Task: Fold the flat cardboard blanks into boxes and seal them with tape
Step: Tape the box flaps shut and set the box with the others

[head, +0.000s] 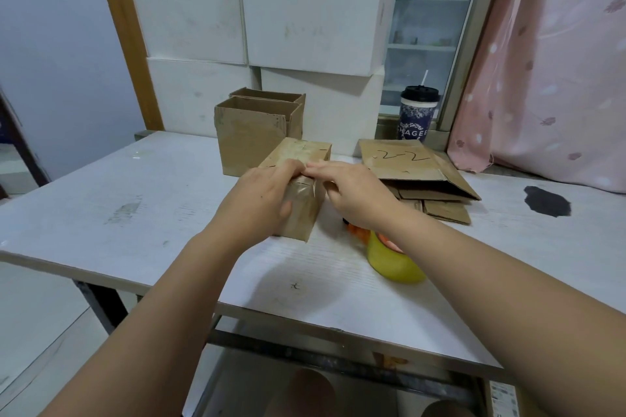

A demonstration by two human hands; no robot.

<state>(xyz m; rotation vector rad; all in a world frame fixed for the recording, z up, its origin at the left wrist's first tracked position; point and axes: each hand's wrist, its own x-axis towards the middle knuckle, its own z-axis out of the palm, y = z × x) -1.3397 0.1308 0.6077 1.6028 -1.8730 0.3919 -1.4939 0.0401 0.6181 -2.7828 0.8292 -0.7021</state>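
Lying at frame centre, the box (298,154) runs lengthwise up the frame, away from the person. The left hand (261,193) curls round its near end; the right hand (352,193), just right of it, presses straight fingers on the tape (301,192).

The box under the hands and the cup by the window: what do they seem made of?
Box: matte brown cardboard, judging by its folded edges; glossy clear tape shines on it. Cup: likely plastic or coated paper, smooth printed wall, black lid.
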